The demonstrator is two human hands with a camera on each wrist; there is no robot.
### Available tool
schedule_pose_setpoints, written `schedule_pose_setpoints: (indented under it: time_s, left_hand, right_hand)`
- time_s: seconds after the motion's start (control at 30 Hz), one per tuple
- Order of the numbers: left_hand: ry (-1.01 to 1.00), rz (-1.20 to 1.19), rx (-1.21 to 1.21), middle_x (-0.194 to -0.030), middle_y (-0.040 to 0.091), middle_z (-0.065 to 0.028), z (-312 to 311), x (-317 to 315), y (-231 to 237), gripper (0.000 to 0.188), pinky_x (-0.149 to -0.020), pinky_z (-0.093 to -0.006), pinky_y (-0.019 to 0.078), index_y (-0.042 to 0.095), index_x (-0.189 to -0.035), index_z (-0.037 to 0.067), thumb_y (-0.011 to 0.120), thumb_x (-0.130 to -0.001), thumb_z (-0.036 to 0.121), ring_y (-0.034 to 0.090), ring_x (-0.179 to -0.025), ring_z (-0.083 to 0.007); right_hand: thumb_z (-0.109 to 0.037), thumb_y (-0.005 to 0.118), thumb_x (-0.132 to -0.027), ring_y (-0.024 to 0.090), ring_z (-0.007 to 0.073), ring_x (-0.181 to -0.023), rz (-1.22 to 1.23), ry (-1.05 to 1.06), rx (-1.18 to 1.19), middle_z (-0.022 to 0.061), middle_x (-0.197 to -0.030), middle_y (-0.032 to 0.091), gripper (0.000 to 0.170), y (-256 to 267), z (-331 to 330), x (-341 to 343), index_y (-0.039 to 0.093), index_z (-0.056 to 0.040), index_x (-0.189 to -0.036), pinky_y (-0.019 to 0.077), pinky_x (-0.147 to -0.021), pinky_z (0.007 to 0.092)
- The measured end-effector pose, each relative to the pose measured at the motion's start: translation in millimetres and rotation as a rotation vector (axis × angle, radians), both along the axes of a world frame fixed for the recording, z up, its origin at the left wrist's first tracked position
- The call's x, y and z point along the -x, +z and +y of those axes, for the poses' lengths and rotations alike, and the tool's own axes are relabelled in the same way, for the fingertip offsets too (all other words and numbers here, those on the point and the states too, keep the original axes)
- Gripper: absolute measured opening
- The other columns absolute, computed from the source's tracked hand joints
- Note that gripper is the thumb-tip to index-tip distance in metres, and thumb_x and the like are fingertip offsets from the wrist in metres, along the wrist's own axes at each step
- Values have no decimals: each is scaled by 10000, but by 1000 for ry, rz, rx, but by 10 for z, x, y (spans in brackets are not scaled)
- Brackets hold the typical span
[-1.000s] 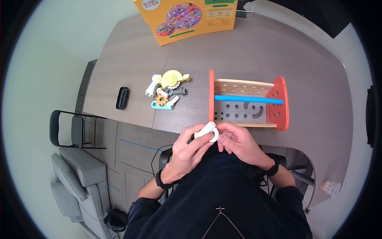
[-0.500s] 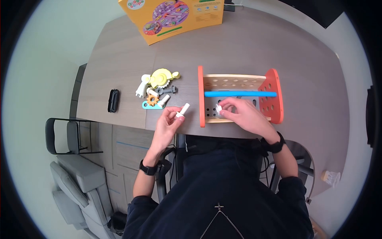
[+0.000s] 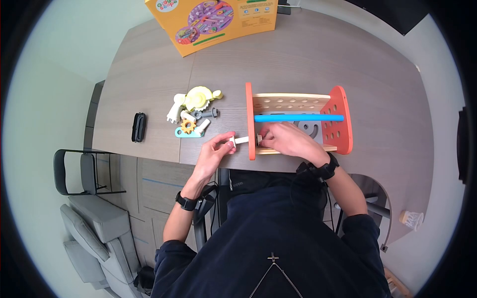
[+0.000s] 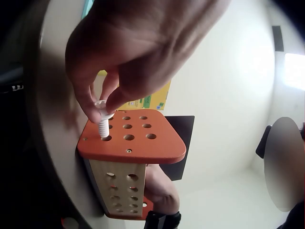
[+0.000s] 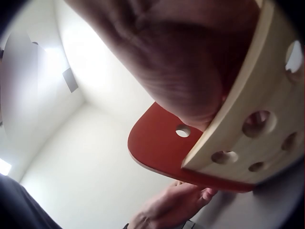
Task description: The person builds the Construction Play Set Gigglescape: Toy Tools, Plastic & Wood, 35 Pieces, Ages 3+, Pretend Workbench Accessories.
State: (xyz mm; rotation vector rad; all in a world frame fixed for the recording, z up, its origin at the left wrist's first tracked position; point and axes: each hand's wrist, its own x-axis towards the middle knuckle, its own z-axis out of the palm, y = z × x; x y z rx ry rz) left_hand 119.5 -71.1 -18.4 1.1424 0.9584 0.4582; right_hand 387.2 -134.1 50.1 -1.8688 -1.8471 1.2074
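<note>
A white toy bolt (image 3: pixel 242 140) is pinched by its head in my left hand (image 3: pixel 211 155). In the left wrist view the threaded tip of the bolt (image 4: pixel 103 129) is right at a hole near a corner of the orange-red end panel (image 4: pixel 138 149). My right hand (image 3: pixel 290 140) reaches inside the wooden toolbox (image 3: pixel 293 97), behind that same panel. Its fingertips hold a small white nut (image 3: pixel 259 139) close to the panel's inner face. The right wrist view shows the right hand (image 5: pixel 176 67) over the box's pale side board (image 5: pixel 228 121), its fingers hidden.
A blue rod (image 3: pixel 298 118) spans the box. Left of it lie a yellow-green toy piece (image 3: pixel 198 98), a grey bolt (image 3: pixel 208 113), an orange gear (image 3: pixel 188 126) and a teal strip (image 3: pixel 184 133). A black case (image 3: pixel 139 127) and a yellow carton (image 3: pixel 213 25) stand farther off.
The hands have come apart from in front of the body. The right hand has carried the nut into the box, and the left hand has brought the bolt to the panel's outer side.
</note>
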Motion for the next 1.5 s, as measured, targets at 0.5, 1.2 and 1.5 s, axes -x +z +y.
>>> schedule_pose_setpoints:
  time_s: [0.5, 1.2, 1.5]
  left_hand:
    - [-91, -52, 57, -1044, 704, -40, 71, -125, -104, 308, -815, -263, 574, 653, -1363, -16, 619, -1121, 171, 677, -884, -93]
    - [-134, 48, 102, -1151, 666, -22, 99, -124, -53, 313, -651, -234, 594, 640, -1305, 35, 619, -1120, 287, 648, -843, -75]
    - [-132, 14, -24, -1082, 689, -14, 80, -113, 72, 216, -699, -242, 590, 672, -1257, 21, 678, -1056, 102, 646, -879, -66]
  right_hand:
    - [-248, 711, -986, 757, 323, -952, 46, -19, -30, 175, -1008, 783, 357, -259, 77, 42, 720, 18, -1223, 575, -844, 430]
    - [-290, 710, -991, 738, 348, -911, 40, -37, 5, 180, -965, 777, 322, -262, 88, 57, 783, 3, -1105, 553, -815, 447]
    - [-286, 694, -996, 728, 346, -874, 11, -25, 34, 183, -938, 766, 318, -175, 110, 69, 782, -3, -1111, 544, -786, 445]
